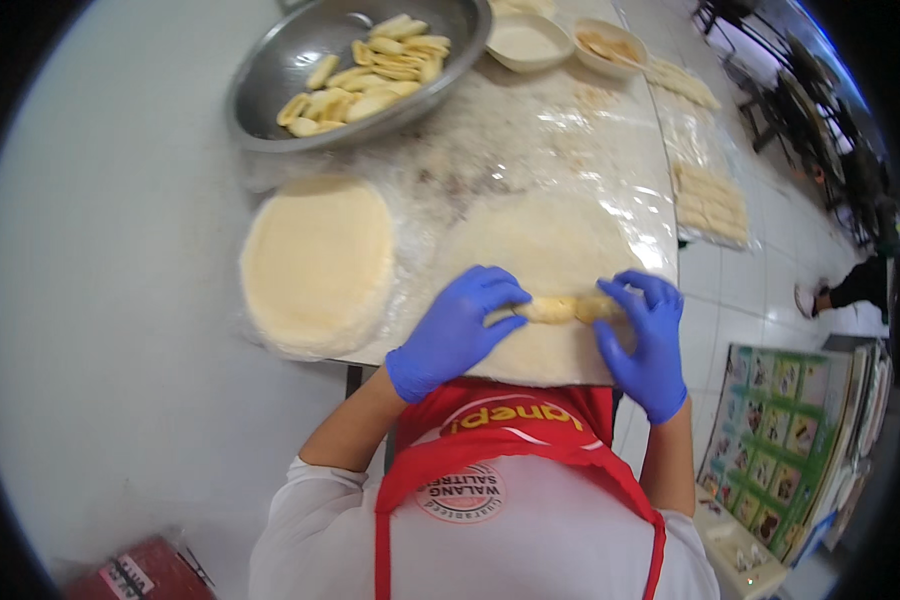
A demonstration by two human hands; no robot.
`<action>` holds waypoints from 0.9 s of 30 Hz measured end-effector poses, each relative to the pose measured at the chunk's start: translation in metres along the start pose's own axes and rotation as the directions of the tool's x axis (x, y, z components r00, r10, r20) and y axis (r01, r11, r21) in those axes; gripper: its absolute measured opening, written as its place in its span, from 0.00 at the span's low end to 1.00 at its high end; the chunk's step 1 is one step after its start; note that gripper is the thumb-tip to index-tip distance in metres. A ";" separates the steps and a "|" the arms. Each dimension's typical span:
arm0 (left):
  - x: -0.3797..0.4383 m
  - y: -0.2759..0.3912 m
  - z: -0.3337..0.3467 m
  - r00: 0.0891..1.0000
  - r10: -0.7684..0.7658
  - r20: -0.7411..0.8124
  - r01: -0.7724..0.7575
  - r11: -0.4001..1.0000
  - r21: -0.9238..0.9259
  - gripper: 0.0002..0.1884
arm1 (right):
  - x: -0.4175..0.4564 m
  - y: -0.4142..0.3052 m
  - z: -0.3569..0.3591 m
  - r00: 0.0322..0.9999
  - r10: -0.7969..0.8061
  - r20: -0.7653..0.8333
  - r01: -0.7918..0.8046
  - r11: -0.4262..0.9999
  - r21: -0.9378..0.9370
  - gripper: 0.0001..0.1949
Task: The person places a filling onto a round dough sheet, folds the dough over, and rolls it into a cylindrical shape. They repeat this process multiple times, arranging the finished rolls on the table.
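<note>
Yellow banana slices [553, 310] lie end to end in a short row across a thin round pastry wrapper [547, 240] near the table's front edge. Both my hands wear blue gloves. My left hand [465, 322] has its thumb and fingertips around the row's left end. Around the right end are the thumb and fingers of my right hand [641, 334], partly covering the slice there. To the left, a thick stack of round wrappers [319, 262] rests on clear plastic. More sliced bananas [375, 75] lie inside a large metal basin [251, 112] at the back left.
A cream bowl with pale contents [529, 41] and another with brownish contents [609, 46] stand at the back. Pale rolls [711, 202] lie in rows on plastic beyond the table's right edge. A person's leg [855, 289] shows far right. A picture board [776, 442] leans below.
</note>
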State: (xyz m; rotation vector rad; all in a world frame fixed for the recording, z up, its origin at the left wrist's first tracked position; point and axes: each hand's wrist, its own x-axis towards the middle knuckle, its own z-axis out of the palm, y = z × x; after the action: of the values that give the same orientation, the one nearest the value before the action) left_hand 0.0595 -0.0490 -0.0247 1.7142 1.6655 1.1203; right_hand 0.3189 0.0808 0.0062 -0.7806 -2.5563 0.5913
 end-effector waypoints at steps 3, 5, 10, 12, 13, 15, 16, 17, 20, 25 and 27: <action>0.022 0.016 -0.044 0.997 0.037 -0.066 -0.035 0.999 0.039 0.16 | 0.005 -0.013 0.019 0.996 -0.081 0.031 0.082 0.996 -0.023 0.24; 0.055 0.031 -0.106 0.975 0.023 -0.221 0.009 0.989 0.144 0.15 | 0.003 -0.011 0.035 0.995 -0.089 0.035 0.090 0.995 -0.032 0.21; 0.164 -0.062 -0.274 0.820 0.042 -0.571 0.187 0.923 0.336 0.16 | 0.002 -0.014 0.033 0.995 -0.099 0.019 0.100 0.994 -0.035 0.24; 0.199 -0.130 -0.315 0.902 -0.025 -0.430 0.275 0.802 0.530 0.18 | -0.002 -0.017 0.026 0.996 -0.062 -0.069 0.060 0.998 -0.029 0.26; 0.214 -0.161 -0.325 0.952 -0.028 -0.306 0.233 0.715 0.659 0.18 | -0.006 -0.016 0.023 0.993 -0.037 -0.116 0.034 0.999 -0.028 0.27; 0.235 -0.215 -0.337 0.982 -0.170 -0.081 0.173 0.651 0.739 0.18 | -0.014 -0.002 0.024 0.985 0.031 -0.171 -0.033 0.999 -0.006 0.29; 0.250 -0.219 -0.330 0.977 -0.200 -0.078 0.189 0.629 0.754 0.19 | -0.020 0.006 0.027 0.973 0.073 -0.217 -0.078 0.997 -0.013 0.28; 0.264 -0.221 -0.323 0.970 -0.230 -0.078 0.206 0.605 0.769 0.20 | -0.025 0.013 0.030 0.958 0.112 -0.263 -0.120 0.993 -0.015 0.28; 0.296 -0.230 -0.317 0.913 -0.370 -0.171 0.381 0.625 0.682 0.22 | -0.030 0.019 0.035 0.923 0.192 -0.333 -0.173 0.981 0.085 0.24; 0.317 -0.237 -0.289 0.895 -0.446 -0.023 0.264 0.486 0.833 0.29 | -0.029 0.017 0.034 0.914 0.212 -0.346 -0.187 0.977 0.104 0.21; 0.320 -0.238 -0.286 0.863 -0.499 -0.073 0.329 0.447 0.832 0.26 | -0.030 0.015 0.033 0.909 0.226 -0.351 -0.189 0.972 0.136 0.20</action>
State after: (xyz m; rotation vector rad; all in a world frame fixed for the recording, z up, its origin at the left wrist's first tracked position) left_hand -0.3370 0.2392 0.0040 1.6077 2.5204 -0.1660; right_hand 0.3321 0.0653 -0.0356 -1.0308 -2.1045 0.5711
